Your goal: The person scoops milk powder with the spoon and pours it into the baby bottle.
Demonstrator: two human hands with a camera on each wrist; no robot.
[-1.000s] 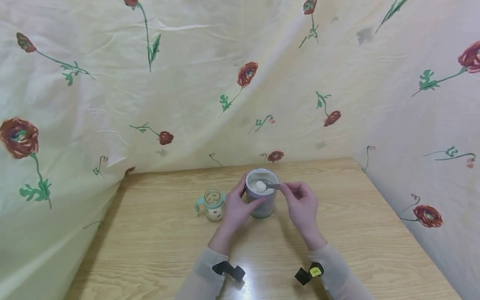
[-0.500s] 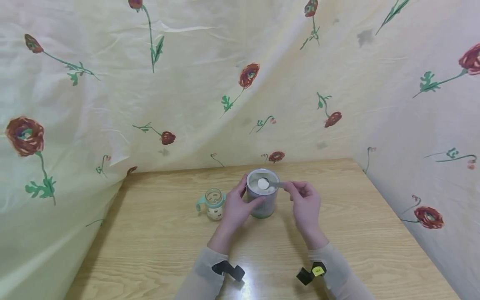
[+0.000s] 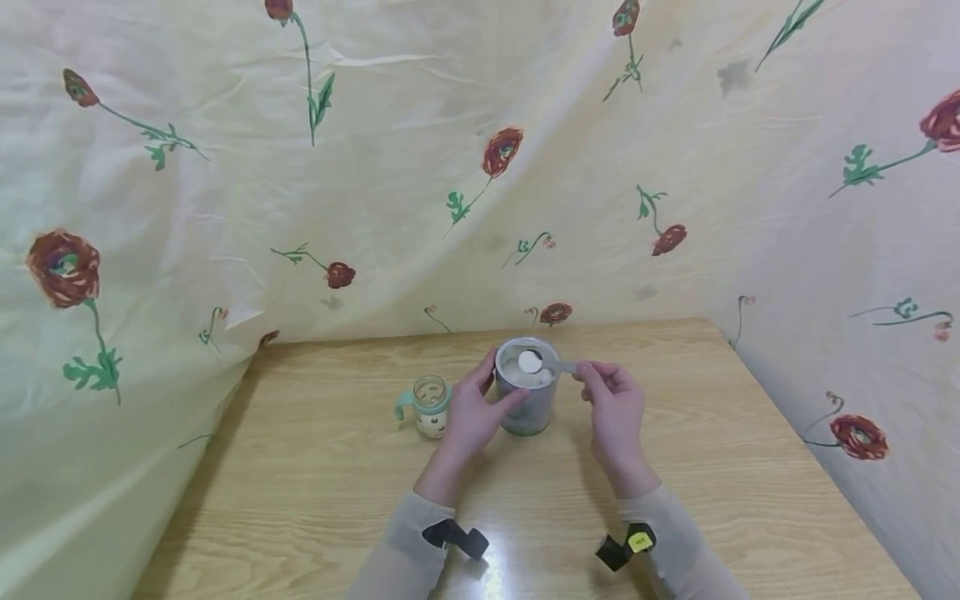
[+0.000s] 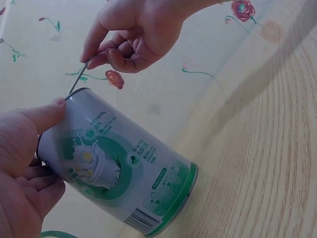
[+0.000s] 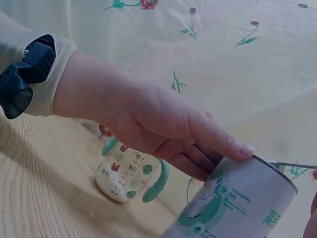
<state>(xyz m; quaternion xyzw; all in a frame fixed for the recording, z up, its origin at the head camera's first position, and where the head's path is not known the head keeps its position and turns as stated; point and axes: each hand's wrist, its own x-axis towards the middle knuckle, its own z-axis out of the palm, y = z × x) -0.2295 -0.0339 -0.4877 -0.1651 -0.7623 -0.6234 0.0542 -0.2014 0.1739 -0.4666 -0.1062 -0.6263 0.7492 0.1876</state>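
One white can (image 4: pixel 111 153), green base band (image 4: pixel 179 202), barcode (image 4: pixel 142 221); grey spoon (image 3: pixel 561 366).

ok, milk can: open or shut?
Open: the head view looks down into the can, showing pale contents inside, with the spoon over its mouth.

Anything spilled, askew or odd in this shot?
Nothing stands out: the milk powder can and two-handled cup stand upright, the spoon is over the can's opening, and no spill shows on the table.
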